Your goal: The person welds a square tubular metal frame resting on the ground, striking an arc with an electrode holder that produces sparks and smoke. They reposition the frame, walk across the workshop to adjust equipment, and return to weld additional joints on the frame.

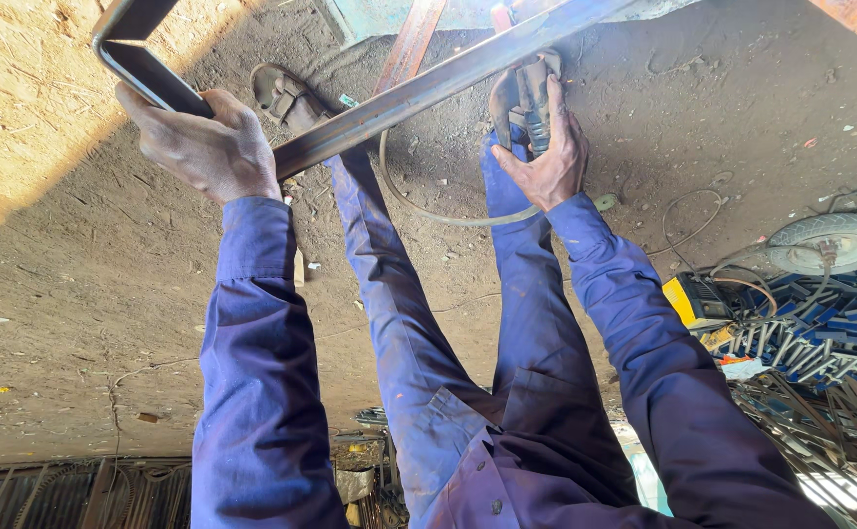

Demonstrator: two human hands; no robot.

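Steel tube (419, 93), rectangular in section and rusty, running slantwise above the dirt floor (76, 294). Left hand (203, 147) closing its grip tight around the tube's bent open end, seemingly steadying it. Right hand (551, 147) wrapping around a dark power tool (526, 98) pressed up against the tube further along, fingers curled on its body; most likely a grinder, though the working end is hidden behind the tube and palm. Trailing from under that grip, a pale cable (428, 211) looping across the ground between the legs. Beyond both grips, rusty beams (414, 39) crossing under the tube, cut off at the frame's top edge. Well to the right of the right-hand grip, lying about: a yellow box-shaped machine (693, 302), blue metal pieces (830, 323) stacked in a heap, a small wheel (835, 240). Feet hard to make out, one sandal (282, 93) showing just beside the left-hand grip.
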